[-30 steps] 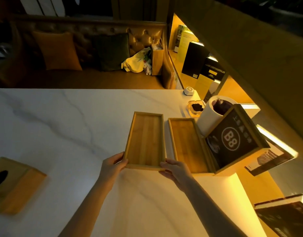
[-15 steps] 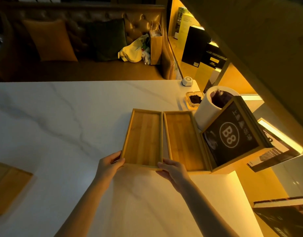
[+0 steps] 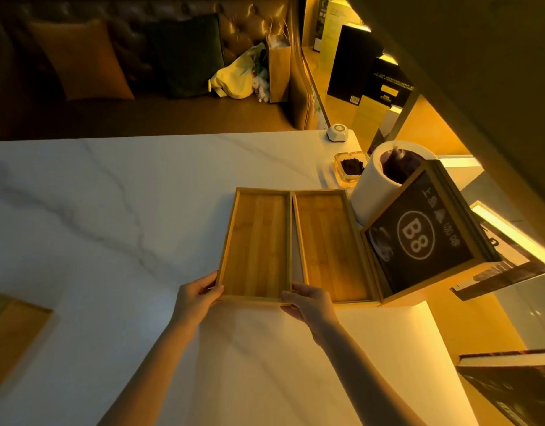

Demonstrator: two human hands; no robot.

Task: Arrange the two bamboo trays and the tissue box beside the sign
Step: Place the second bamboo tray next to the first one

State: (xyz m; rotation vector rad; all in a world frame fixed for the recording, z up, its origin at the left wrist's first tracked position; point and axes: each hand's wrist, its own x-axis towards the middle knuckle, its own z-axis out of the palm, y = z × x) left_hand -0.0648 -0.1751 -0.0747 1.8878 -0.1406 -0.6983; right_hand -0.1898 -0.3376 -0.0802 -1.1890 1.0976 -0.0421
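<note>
Two empty bamboo trays lie side by side on the white marble table (image 3: 111,226). The left tray (image 3: 255,244) touches the right tray (image 3: 326,244) along their long sides. The right tray rests against the dark framed sign marked B8 (image 3: 418,238). My left hand (image 3: 197,295) grips the left tray's near-left corner. My right hand (image 3: 308,302) holds its near-right corner, where the two trays meet. The bamboo tissue box (image 3: 13,333) sits far off at the table's left edge, partly cut off by the frame.
Behind the sign stands a white cylindrical bin (image 3: 384,176), with a glass ashtray (image 3: 351,167) and a small white call button (image 3: 337,132) beyond it. A sofa with cushions (image 3: 80,59) runs along the table's far side. Lit shelves with books (image 3: 517,382) are on the right.
Both hands slid the left tray to the right until it closed the gap and met the right tray. The view shifted, pushing the tissue box further toward the left edge.
</note>
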